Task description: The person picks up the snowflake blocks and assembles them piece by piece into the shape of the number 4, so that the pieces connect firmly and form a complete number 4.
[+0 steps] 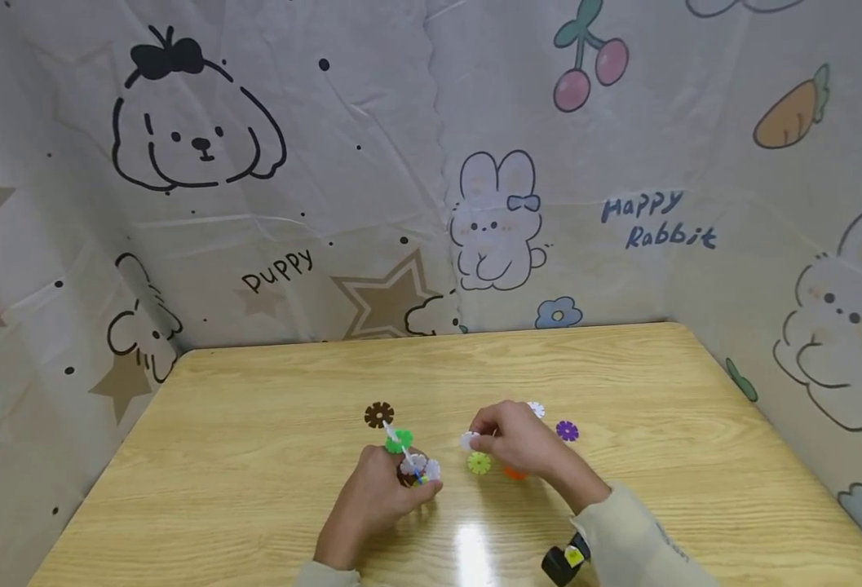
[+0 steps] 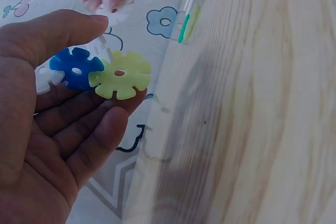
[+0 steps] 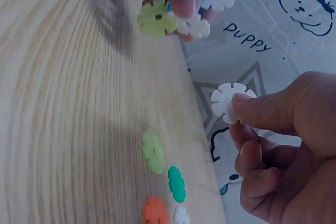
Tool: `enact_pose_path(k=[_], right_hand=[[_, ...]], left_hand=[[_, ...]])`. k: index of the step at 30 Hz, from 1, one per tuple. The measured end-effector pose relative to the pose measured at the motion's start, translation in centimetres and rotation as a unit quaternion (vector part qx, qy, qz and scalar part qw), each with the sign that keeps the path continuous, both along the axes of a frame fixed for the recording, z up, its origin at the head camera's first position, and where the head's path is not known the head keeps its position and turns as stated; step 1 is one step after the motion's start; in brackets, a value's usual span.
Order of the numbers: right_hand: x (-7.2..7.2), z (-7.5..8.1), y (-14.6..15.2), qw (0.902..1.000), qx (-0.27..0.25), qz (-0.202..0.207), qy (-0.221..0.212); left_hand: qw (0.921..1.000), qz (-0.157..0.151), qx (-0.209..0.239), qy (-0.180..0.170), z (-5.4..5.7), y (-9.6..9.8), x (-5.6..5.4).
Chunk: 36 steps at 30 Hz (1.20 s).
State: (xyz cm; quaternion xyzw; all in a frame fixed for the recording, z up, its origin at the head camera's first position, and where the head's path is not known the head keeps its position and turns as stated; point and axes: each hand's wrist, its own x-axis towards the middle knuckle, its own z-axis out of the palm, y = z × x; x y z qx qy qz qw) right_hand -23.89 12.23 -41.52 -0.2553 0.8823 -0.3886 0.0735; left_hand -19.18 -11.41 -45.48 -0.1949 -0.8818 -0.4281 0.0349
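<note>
My left hand (image 1: 377, 496) holds a chain of slotted plastic snowflake discs fitted edge to edge. A blue disc (image 2: 77, 68) and a yellow-green disc (image 2: 119, 75) sit between its thumb and fingers in the left wrist view. White discs and a green disc (image 1: 399, 441) run outward along the chain, with a brown disc (image 1: 379, 414) at its far end. To the right, my right hand (image 1: 522, 440) pinches a single white disc (image 3: 229, 102) between thumb and forefinger. That white disc is apart from the chain. Part of the chain is hidden by the left hand.
Loose discs lie on the wooden table (image 1: 269, 408) around the right hand: yellow-green (image 1: 479, 463), orange (image 1: 515, 473), purple (image 1: 567, 430), white (image 1: 537, 409) and green (image 3: 177, 184). A black strap-like device (image 1: 564, 562) is by the right sleeve. Printed cloth (image 1: 372, 163) stands behind the table.
</note>
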Motion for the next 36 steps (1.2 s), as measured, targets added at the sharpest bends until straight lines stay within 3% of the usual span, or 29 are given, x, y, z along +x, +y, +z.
enact_pose_path(k=[8, 19, 27, 36], right_hand=[[1.0, 0.9, -0.7, 0.9995, -0.018, 0.026, 0.001], [1.4, 1.3, -1.5, 0.9989, 0.003, 0.045, 0.017], [1.4, 1.2, -1.7, 0.9965, 0.023, 0.061, 0.053], [1.5, 0.8, -1.9, 0.9906, 0.021, 0.074, 0.113]], left_hand=[[0.9998, -0.014, 0.009, 0.011, 0.1, 0.3, -0.2], [0.9990, -0.032, 0.023, 0.020, 0.0, 0.7, -0.5], [0.9990, -0.035, 0.024, 0.012, 0.1, 0.9, -0.4], [0.9978, -0.044, 0.019, 0.047, -0.3, 0.9, -0.5]])
